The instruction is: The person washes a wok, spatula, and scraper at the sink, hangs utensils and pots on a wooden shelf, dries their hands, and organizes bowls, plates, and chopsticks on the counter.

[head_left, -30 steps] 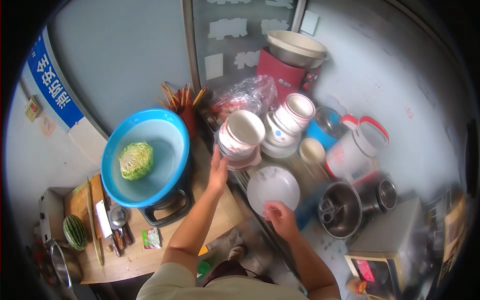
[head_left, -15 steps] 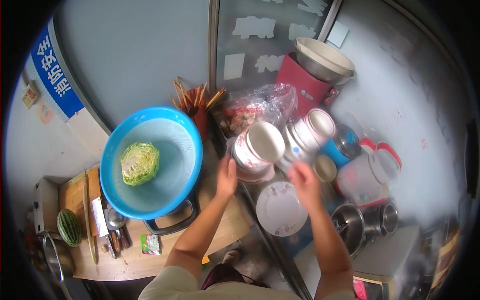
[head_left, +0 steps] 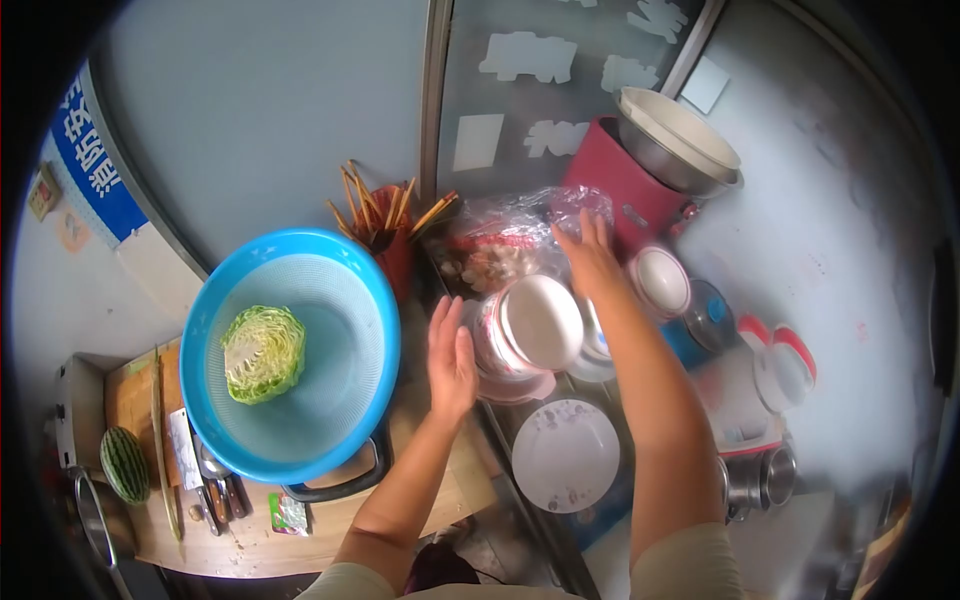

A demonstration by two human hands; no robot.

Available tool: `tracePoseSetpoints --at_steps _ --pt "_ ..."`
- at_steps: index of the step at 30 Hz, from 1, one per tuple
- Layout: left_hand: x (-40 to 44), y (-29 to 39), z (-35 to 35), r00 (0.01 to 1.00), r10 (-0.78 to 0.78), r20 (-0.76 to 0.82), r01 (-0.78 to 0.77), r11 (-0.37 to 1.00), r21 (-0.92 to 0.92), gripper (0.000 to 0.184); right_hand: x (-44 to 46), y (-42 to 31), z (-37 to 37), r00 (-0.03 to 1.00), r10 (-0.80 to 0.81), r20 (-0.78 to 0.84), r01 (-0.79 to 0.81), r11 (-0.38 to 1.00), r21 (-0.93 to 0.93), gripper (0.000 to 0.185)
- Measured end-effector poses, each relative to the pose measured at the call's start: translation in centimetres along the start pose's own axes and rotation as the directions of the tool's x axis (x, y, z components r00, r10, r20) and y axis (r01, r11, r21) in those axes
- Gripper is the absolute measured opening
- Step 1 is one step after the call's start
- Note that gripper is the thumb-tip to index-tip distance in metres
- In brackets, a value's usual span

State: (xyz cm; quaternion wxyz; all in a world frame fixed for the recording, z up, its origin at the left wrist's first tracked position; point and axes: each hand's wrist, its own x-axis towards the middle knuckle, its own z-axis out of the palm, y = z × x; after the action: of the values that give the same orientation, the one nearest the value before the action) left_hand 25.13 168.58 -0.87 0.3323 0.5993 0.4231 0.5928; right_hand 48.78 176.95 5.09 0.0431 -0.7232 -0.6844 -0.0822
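My left hand is open, its fingers stretched upward along the left side of a stack of white flowered bowls. Whether it touches the stack I cannot tell. My right hand reaches forward with spread fingers over the edge of a clear plastic bag of pale, roundish pieces; contact with the bag is unclear. A pink-rimmed white bowl lies tilted to the right of my right forearm. Nearer to me is a white plate with a floral rim. My right arm partly hides the dishes behind it.
At left a blue strainer basin holds a cut cabbage. A cleaver and a small watermelon lie on the wooden table. Chopsticks stand in a red holder; a red appliance carries stacked basins at the back.
My right hand has moved forward from above the plate to the plastic bag, fingers spreading. My left hand's fingers have straightened beside the bowl stack. The view has shifted slightly.
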Motion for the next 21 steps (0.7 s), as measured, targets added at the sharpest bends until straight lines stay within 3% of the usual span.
tracePoseSetpoints --at_steps 3,4,7,8,11,13,15,17,19,20,21 --pt "2.2 -0.1 0.7 1.0 0.01 0.023 -0.01 1.0 -0.001 0.037 1.7 -0.1 0.7 0.988 0.058 0.146 -0.041 0.993 -0.115 0.045" --pt "3.1 -0.4 1.1 1.0 0.012 0.025 -0.012 1.0 0.02 0.037 2.0 0.4 1.9 0.999 0.01 0.04 -0.006 0.995 -0.104 0.024" --pt "6.0 -1.2 2.8 0.997 -0.05 0.057 0.061 0.977 -0.202 0.037 3.8 0.9 2.9 0.987 0.116 0.116 -0.151 0.915 0.374 0.016" --pt "7.1 -1.0 3.2 0.994 -0.063 0.088 0.083 0.966 -0.245 0.038 3.7 0.7 3.2 0.977 0.079 -0.199 0.016 0.901 0.433 0.019" --pt "10.3 -0.8 4.7 0.926 -0.296 0.236 0.371 0.836 -0.404 0.047 3.7 -1.2 2.5 0.961 0.25 -0.117 -0.084 0.668 0.739 0.02" --pt "12.4 -3.2 6.5 0.953 -0.226 0.201 0.276 0.922 -0.271 0.056 4.1 -1.6 2.7 0.963 0.237 -0.129 -0.038 0.591 0.806 0.018" --pt "13.6 -4.4 7.6 0.953 -0.207 0.22 0.208 0.978 0.017 0.063 4.2 -2.3 2.0 0.967 0.23 -0.111 -0.015 0.484 0.875 0.017" --pt "14.1 -1.3 7.6 0.927 -0.264 0.267 0.128 0.891 0.436 0.069 4.6 -2.7 1.2 0.971 0.208 -0.119 0.036 0.365 0.93 0.023" --pt "14.7 -3.0 9.0 0.918 -0.277 0.282 0.125 0.881 0.457 0.065 4.8 -3.2 0.3 0.981 0.162 -0.11 0.071 0.231 0.97 0.032" --pt "16.0 -7.5 10.4 0.892 -0.28 0.356 0.15 0.924 0.352 0.065 4.7 -3.6 -0.1 0.979 0.143 -0.144 0.091 0.325 0.941 0.038" --pt "16.6 -7.3 10.4 0.862 -0.273 0.428 0.18 0.953 0.244 0.065 4.7 -3.9 -0.6 0.977 0.121 -0.176 0.111 0.416 0.903 0.043"
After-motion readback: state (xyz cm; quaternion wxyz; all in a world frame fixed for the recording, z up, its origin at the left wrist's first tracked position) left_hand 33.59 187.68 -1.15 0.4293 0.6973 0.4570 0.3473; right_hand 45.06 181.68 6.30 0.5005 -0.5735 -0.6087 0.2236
